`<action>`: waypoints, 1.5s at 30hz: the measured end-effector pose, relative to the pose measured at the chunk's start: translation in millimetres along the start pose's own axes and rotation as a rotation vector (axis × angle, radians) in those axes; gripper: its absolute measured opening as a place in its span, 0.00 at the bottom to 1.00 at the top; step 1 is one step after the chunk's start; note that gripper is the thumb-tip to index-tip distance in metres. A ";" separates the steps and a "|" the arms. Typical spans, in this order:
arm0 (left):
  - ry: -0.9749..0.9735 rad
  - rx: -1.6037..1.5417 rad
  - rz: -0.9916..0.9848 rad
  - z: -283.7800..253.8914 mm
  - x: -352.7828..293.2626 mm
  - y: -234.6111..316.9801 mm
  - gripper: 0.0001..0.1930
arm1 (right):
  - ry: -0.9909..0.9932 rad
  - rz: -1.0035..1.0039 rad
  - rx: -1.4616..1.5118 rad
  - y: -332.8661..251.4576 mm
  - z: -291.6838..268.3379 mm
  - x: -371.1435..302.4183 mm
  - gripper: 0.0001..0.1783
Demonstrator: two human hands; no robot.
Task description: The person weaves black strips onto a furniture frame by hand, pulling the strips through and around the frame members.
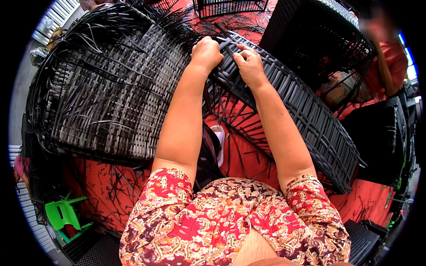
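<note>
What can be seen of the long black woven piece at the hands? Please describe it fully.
The long black woven piece looks like plastic strips, closely laid crosswise and bound by lengthwise strands. It curves diagonally from upper middle to lower right, over a red floor covering. Its lower left side shows open, spoke-like strands. The person's left grip, closed, and right grip are at its upper end; what exactly they pinch is unclear.

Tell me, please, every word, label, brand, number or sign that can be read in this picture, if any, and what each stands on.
None: no text can be read anywhere here.
The black wicker piece at the right hand and the grey-and-black wicker piece show only weave.
The patterned blouse shows ornament, not lettering.
Things along the dark, blurred right rim are too unclear to tell.
</note>
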State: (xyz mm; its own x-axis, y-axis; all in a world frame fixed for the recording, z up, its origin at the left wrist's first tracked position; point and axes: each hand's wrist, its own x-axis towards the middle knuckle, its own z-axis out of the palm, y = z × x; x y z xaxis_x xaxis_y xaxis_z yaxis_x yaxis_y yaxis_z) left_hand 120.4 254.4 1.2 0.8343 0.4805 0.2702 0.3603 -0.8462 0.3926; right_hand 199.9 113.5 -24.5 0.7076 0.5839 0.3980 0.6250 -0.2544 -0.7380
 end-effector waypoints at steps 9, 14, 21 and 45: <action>-0.297 -0.690 -0.316 -6.1 4.2 -7.2 0.06 | -0.048 0.106 -0.147 -18.4 -5.1 -4.9 0.12; -0.353 -0.997 -0.350 3.4 5.2 -22.4 0.03 | -0.113 0.128 -0.195 -27.3 -6.7 -5.4 0.13; -0.392 -1.119 -0.387 -2.5 3.7 -16.8 0.04 | -0.145 0.145 -0.003 -18.9 -11.1 -1.6 0.11; -0.346 -1.105 -0.413 -7.6 0.6 -11.2 0.06 | -0.073 0.112 -0.500 -31.0 17.5 -2.3 0.13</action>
State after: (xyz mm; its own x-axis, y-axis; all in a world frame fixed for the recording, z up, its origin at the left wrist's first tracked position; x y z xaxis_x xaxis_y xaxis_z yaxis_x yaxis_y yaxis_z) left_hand 113.7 265.9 3.6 0.8686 0.4374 -0.2327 0.2173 0.0856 0.9723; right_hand 173.1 133.5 -12.1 0.7654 0.5798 0.2792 0.6406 -0.6454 -0.4160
